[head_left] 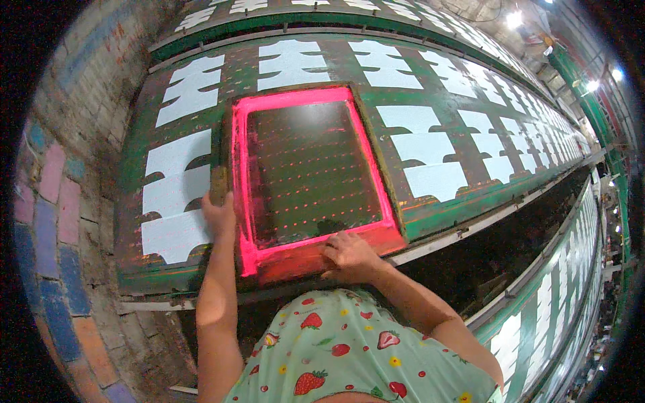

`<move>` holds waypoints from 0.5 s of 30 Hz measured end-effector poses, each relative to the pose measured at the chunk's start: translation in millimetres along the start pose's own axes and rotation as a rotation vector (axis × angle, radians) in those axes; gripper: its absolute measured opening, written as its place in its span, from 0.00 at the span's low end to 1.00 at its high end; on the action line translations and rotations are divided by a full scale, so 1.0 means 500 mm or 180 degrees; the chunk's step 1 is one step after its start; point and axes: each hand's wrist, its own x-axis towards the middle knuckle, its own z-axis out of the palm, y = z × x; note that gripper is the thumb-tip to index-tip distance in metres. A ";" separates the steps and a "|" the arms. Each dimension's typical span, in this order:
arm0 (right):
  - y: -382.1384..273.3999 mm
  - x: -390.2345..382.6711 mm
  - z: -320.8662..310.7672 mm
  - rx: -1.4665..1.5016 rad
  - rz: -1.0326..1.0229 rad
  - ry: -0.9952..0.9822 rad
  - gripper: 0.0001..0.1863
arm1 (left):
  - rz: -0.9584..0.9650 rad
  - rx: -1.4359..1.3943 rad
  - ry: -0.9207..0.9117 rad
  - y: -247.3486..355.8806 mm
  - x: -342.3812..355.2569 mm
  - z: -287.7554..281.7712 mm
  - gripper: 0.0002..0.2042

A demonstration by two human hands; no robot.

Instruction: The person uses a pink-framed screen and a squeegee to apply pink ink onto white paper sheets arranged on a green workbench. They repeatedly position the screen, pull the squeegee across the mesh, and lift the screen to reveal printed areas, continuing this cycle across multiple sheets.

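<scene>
A screen printing frame [306, 248] with bright pink ink along its inner border lies on the long green table before me. Rows of small pink dots mark its dark mesh [309, 174]. My left hand [220, 213] is closed on the frame's left side, by a brownish wooden part [219, 183]. Over the near rail curl the fingers of my right hand [353, 257], their tips by the mesh's lower edge. White cut fabric pieces [176, 195] lie flat just left of the frame, and similar white pieces [430, 161] lie to its right.
More white pieces [292, 64] run in rows along the table [235, 60]. A pale rail [463, 232] edges its near side. Another table with white pieces [537, 322] stands at the lower right, across a dark gap. A painted brick wall [64, 201] rises on the left.
</scene>
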 end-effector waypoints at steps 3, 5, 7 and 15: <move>0.049 -0.039 -0.023 0.0294 -0.0290 0.0087 0.31 | -0.0058 -0.0099 -0.0023 0.013 0.004 -0.016 0.30; 0.106 -0.076 -0.041 0.0553 -0.0207 0.0369 0.29 | -0.0199 -0.0103 -0.0068 0.025 -0.001 -0.018 0.28; 0.173 -0.123 -0.057 0.0745 0.0026 0.0807 0.24 | -0.0352 0.0326 0.0064 0.033 -0.001 -0.018 0.26; 0.377 -0.280 -0.039 0.2196 0.2426 0.0990 0.18 | -0.0709 0.0100 -0.0058 0.051 0.006 -0.017 0.26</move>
